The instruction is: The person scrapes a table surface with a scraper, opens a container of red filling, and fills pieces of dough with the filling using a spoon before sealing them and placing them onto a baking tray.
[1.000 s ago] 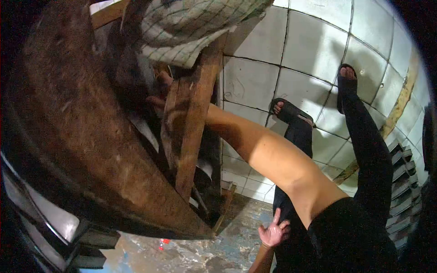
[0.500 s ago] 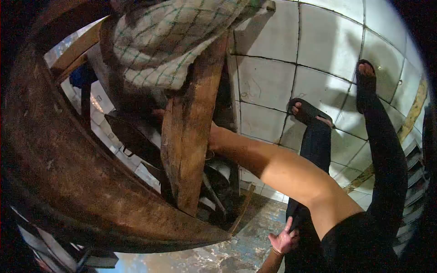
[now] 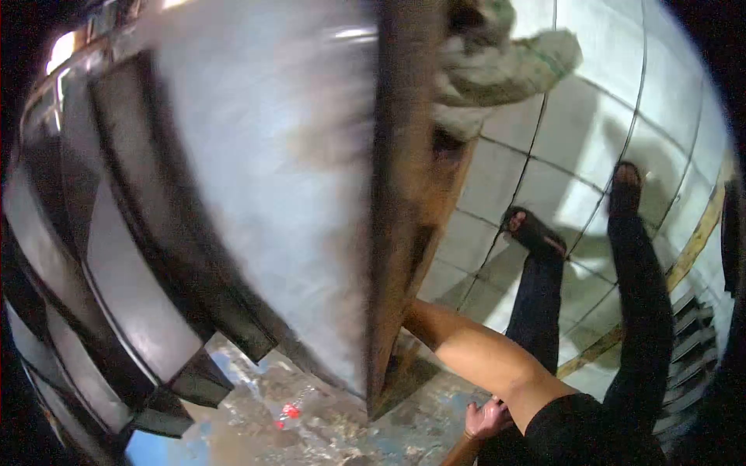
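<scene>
My left hand [image 3: 487, 418] is low in the view, in front of my dark trouser leg. Its thumb stands apart from the fingers, which are partly hidden, and I see nothing held. My right forearm [image 3: 474, 347] stretches left and passes behind a dark upright edge [image 3: 400, 155] with worn wood along its side. That edge covers my right hand and whatever it touches. Left of the edge, a large pale grey surface [image 3: 272, 155] fills the view, blurred. A crumpled pale cloth with green lines [image 3: 528, 70] lies at the top, beside the wood.
Angular grey metal-looking pieces [image 3: 136, 272] overlap along the left. Small red bits [image 3: 291, 412] lie on the worn, blue-stained floor [image 3: 334, 435]. My feet in dark sandals [image 3: 536, 233] stand on white tiles [image 3: 575, 155]. A slatted dark object [image 3: 688, 357] is at the right.
The view has swung: the curved wooden rim and wooden post have gone from sight, and the pale surface now fills the left. My left hand is now partly behind my right arm.
</scene>
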Demonstrator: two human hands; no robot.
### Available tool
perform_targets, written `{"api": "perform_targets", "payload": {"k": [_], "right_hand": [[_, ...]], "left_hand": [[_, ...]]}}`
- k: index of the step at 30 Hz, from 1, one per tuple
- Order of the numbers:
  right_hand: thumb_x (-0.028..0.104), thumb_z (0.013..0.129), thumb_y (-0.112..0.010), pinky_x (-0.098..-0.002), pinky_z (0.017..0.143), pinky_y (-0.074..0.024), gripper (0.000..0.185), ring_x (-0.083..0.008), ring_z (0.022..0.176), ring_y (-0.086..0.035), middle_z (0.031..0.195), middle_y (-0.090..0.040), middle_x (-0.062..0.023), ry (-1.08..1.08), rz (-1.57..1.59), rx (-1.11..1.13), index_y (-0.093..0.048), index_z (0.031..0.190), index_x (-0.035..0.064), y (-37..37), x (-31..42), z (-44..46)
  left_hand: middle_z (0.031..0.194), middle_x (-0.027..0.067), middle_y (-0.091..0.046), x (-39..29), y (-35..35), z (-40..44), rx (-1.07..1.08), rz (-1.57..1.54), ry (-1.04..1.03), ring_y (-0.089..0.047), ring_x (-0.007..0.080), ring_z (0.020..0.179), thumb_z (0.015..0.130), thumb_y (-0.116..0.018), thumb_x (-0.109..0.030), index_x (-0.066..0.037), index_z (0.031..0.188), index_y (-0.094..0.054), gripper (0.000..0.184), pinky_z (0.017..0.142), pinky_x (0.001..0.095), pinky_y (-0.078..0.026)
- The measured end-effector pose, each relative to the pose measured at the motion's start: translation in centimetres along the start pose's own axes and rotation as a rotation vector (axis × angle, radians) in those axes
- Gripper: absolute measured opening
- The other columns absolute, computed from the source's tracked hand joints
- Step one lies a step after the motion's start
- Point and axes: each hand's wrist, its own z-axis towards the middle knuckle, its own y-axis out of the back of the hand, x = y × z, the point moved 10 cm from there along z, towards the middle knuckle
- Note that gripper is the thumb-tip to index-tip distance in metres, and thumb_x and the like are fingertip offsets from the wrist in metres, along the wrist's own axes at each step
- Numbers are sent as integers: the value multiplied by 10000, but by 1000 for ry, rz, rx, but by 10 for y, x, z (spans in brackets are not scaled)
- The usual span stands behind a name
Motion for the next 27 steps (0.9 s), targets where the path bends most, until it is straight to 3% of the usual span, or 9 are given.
{"api": "perform_targets", "payload": {"k": [2, 3, 5, 9, 10, 12, 18, 20, 27], "right_hand": [[161, 938, -633, -440, 869, -570, 296, -372, 1050, -692, 1107, -715, -204, -8, -83, -4, -653, 1191, 8, 4, -5, -5], [160, 938, -634, -438, 869, -569, 297, -369, 1048, -693, 1106, -715, -205, -8, -127, -5, -652, 1192, 7, 7, -7, -8], [157, 939, -636, -435, 869, -567, 298, -362, 1045, -694, 1103, -715, -205, -5, -211, -15, -650, 1195, 4, 16, -6, -20], [153, 941, -639, -427, 869, -564, 301, -347, 1038, -698, 1098, -715, -206, 37, -354, -77, -645, 1200, -1, 39, 0, -44], [151, 941, -640, -425, 869, -563, 302, -344, 1036, -699, 1097, -715, -206, 61, -387, -102, -644, 1201, -2, 44, 3, -52], [149, 942, -642, -422, 869, -562, 303, -336, 1033, -701, 1095, -715, -207, 112, -451, -169, -642, 1204, -4, 54, 10, -67], [143, 944, -647, -413, 870, -558, 308, -318, 1024, -705, 1088, -714, -208, 328, -666, -313, -636, 1211, -10, 92, 56, -107], [161, 996, -643, -368, 861, -531, 313, -221, 976, -680, 1101, -708, -181, -292, -85, -81, -606, 1241, -31, 102, 43, -109], [146, 1048, -598, -285, 763, -539, 240, -88, 942, -610, 1082, -680, -21, -641, 121, -23, -585, 1253, 21, 160, 48, -173]], "left_hand": [[1326, 197, -546, 0, -2, 7, 141, -175, -70, -553, 378, 1154, 824, -667, -624, -91, 1518, -325, 940, 1003, 559, -443], [1272, 180, -560, -15, 14, -9, -570, 361, -173, -538, 381, 1155, 808, -692, -598, -98, 1513, -342, 932, 1021, 586, -415], [1411, 216, -524, 1, -72, 16, 341, -317, 103, -464, 426, 1330, 780, -778, -527, -111, 1524, -338, 959, 1144, 609, -329], [1512, 165, -491, -131, -88, 53, -272, 619, -455, -533, 327, 1319, 990, -560, -485, -19, 1477, -446, 684, 1102, 492, -441], [1499, 162, -509, -151, -143, 77, 345, -18, -260, -498, 319, 1355, 1005, -539, -492, -33, 1448, -498, 640, 1116, 513, -417], [1442, 145, -552, -218, -129, 91, -161, 140, -575, -453, 345, 1382, 1003, -497, -573, -117, 1428, -529, 624, 1135, 553, -383], [1437, 145, -554, -279, -142, 127, -53, 164, -663, -460, 345, 1373, 1006, -493, -558, -115, 1429, -527, 614, 1130, 546, -390], [1436, 146, -554, -289, -145, 135, -29, 162, -674, -463, 345, 1370, 1006, -492, -554, -114, 1429, -526, 611, 1128, 544, -392], [1431, 147, -556, -297, -152, 156, 27, 153, -708, -471, 344, 1360, 1009, -488, -537, -112, 1430, -523, 599, 1123, 535, -400]]}}
